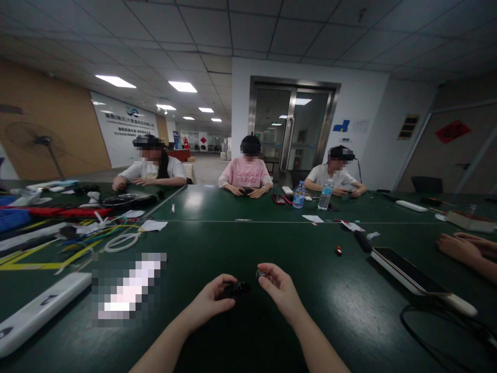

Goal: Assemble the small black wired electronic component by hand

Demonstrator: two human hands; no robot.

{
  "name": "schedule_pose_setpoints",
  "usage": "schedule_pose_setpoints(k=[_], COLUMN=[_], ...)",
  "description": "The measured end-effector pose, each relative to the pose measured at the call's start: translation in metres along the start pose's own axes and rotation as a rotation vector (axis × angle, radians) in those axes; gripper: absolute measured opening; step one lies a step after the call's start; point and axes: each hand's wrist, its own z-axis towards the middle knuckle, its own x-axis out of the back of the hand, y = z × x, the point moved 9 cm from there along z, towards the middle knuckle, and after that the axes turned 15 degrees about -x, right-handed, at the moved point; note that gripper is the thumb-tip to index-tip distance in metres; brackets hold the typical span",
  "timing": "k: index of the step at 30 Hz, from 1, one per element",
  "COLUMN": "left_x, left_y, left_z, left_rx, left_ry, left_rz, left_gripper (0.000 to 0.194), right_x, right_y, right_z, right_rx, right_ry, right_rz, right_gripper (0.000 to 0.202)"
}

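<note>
My left hand [217,300] is closed around a small black object [237,289], its thumb below and its fingers on top. Just to the right, my right hand [276,288] pinches a small dark metallic piece [260,274] between thumb and fingertips. The two held items are close together but apart, both above the dark green table [217,248]. What exactly each item is cannot be made out.
White power strips [46,308], a coiled white cable [122,242] and tangled wires lie left. A phone [407,272], black cables [438,326] and a small red item [339,250] lie right. Bottles [298,195] and three people are across; another person's hands [466,251] rest right.
</note>
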Motion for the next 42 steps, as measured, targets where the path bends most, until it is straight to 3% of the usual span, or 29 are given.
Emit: schedule_pose_setpoints(k=[16,26,42], left_x=[-0.002,-0.002,-0.009], left_y=[0.007,0.003,0.004], left_z=[-0.002,0.0,-0.002], left_rx=[0.045,0.03,0.086], left_ry=[0.008,-0.002,-0.024], left_rz=[0.011,-0.019,-0.054], left_gripper=[0.041,0.044,0.042], right_x=[0.022,0.011,-0.022], right_y=[-0.007,-0.011,-0.009], right_z=[-0.005,-0.007,-0.011], right_rx=[-0.047,-0.05,-0.059], right_ry=[0.102,0.039,-0.051], right_rz=[0.049,0.045,-0.159], right_gripper=[0.034,0.029,0.022])
